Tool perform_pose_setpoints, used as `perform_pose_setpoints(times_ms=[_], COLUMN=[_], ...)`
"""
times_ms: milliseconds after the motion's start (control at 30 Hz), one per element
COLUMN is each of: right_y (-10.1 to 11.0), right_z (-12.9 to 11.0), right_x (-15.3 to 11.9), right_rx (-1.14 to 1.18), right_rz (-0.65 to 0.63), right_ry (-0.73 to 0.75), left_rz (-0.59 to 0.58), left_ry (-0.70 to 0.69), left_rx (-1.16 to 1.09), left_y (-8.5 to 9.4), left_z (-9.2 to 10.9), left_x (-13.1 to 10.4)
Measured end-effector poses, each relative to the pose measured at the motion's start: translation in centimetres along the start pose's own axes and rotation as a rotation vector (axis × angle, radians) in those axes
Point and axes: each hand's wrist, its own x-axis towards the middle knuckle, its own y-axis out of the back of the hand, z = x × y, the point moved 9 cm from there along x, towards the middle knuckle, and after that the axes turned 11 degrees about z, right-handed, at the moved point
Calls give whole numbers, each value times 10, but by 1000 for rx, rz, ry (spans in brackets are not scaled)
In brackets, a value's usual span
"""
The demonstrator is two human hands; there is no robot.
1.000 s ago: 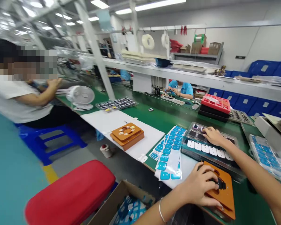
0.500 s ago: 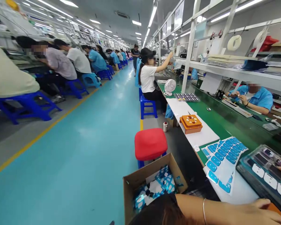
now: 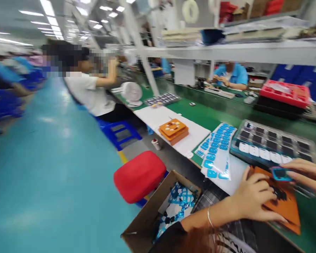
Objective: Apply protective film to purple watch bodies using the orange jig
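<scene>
My left hand (image 3: pixel 256 196) rests on an orange fixture plate (image 3: pixel 291 205), its fingers spread over the near side and the dark middle. A bracelet circles that wrist. Above the plate's far edge, my right hand (image 3: pixel 309 172) pinches a small dark rectangular piece with a bright blue rim (image 3: pixel 281 174) between thumb and fingers. Just beyond the plate lies a clear compartment tray (image 3: pixel 312 144) holding dark square parts and a row of white rounded pieces. Left of it, sheets of blue stickers (image 3: pixel 217 149) fan out on white paper.
A second orange fixture (image 3: pixel 173 130) sits on a white mat (image 3: pixel 158 114). Below the bench edge stand a cardboard box (image 3: pixel 144 223) of blue film scraps and a red stool (image 3: pixel 139 175). Red and black trays (image 3: pixel 284 95) are stacked behind. Co-workers sit at the left and across.
My view has swung to the right and down toward the bench. Both hands now show more fully, with the blue-rimmed piece visible in my right hand and the orange plate under my left.
</scene>
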Motion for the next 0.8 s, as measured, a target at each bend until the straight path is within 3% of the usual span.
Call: perform_pose_setpoints(times_ms=[100, 233, 333, 800], right_y=[-11, -4, -3, -8], right_z=[-17, -22, -27, -35], right_x=[-21, -34, -42, -47], right_rx=[103, -20, -67, -120], right_rz=[-64, 74, 105, 182], right_ry=[-96, 23, 79, 107], left_rz=[27, 52, 24, -88], left_ry=[47, 86, 95, 112], left_rx=[-46, -65, -47, 94], left_y=[8, 18, 23, 24], left_z=[-2, -3, 1, 4], left_x=[-2, -3, -2, -3])
